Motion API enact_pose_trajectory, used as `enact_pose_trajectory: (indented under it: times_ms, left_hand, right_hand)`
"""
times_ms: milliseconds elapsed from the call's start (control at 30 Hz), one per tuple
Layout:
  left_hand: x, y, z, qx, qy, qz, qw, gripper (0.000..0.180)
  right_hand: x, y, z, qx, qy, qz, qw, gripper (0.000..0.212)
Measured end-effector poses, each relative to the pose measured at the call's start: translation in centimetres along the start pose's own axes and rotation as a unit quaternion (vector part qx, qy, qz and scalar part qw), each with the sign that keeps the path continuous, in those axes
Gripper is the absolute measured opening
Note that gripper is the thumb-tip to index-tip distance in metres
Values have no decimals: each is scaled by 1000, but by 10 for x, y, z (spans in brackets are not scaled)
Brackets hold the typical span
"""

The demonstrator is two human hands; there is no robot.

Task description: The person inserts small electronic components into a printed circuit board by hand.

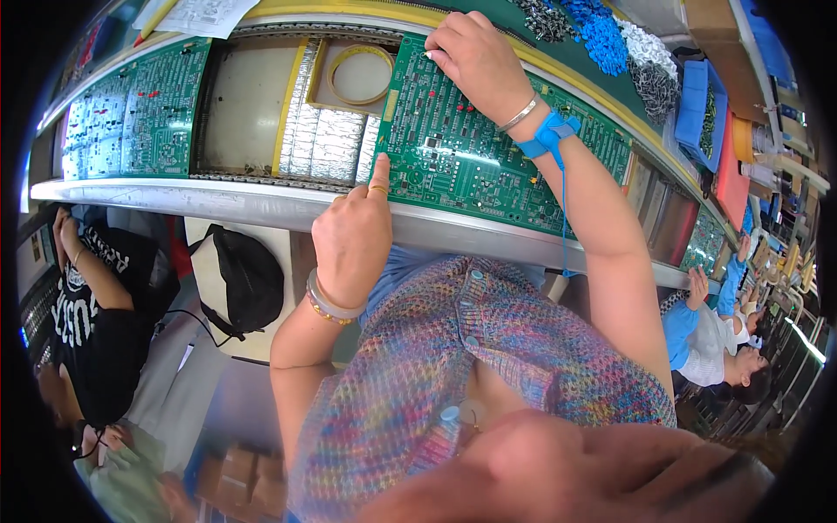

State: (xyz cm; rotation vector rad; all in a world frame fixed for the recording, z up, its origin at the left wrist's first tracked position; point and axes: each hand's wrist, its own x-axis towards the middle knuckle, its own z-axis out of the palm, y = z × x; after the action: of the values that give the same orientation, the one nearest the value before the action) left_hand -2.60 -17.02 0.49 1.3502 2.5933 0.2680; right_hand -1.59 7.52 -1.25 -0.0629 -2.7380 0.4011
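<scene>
A large green circuit board [453, 166] lies across the metal-railed line in front of me, carrying many small parts and a few red ones. My right hand [475, 61] is over its far left corner, thumb and fingers pinched together at the board's surface. Whatever they hold is too small or hidden to make out. A blue wrist strap [551, 135] with a cord is on my right wrist. My left hand [353, 231] points its index finger at the board's near left edge, touching it or nearly so. Its other fingers are curled under and I see nothing held.
Another green board [139, 109] lies further left on the line. A yellow tape ring [359, 74] sits between the boards. Beyond the rail are piles of blue parts [602, 44], white parts [647, 48] and a blue bin [702, 113]. Other people work at both sides.
</scene>
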Motion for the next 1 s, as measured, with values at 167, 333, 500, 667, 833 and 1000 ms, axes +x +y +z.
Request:
enact_pose_trajectory:
  times_ms: [167, 333, 500, 667, 833, 1000]
  left_hand:
    - [2, -2, -2, 14, -4, 23, 1000, 45]
    - [0, -3, -6, 26, -11, 25, 999, 46]
    - [-1, -14, -15, -2, 52, 34, 998, 43]
    - [11, -127, -34, 188, 212, -97, 954, 46]
    - [20, -238, -57, 176, 99, -289, 936, 37]
    - [21, -201, -47, 163, 59, -247, 953, 37]
  right_hand:
    - [-3, 0, 8, -26, 22, 3, 999, 9]
    - [2, -2, 10, -15, 33, -22, 999, 10]
    - [4, -5, -12, -42, 19, -76, 996, 15]
    - [-20, -66, -55, 79, 23, 9, 997, 20]
    - [-63, -104, -62, 165, -32, -13, 986, 19]
    - [-92, -116, -57, 197, -49, 15, 979, 18]
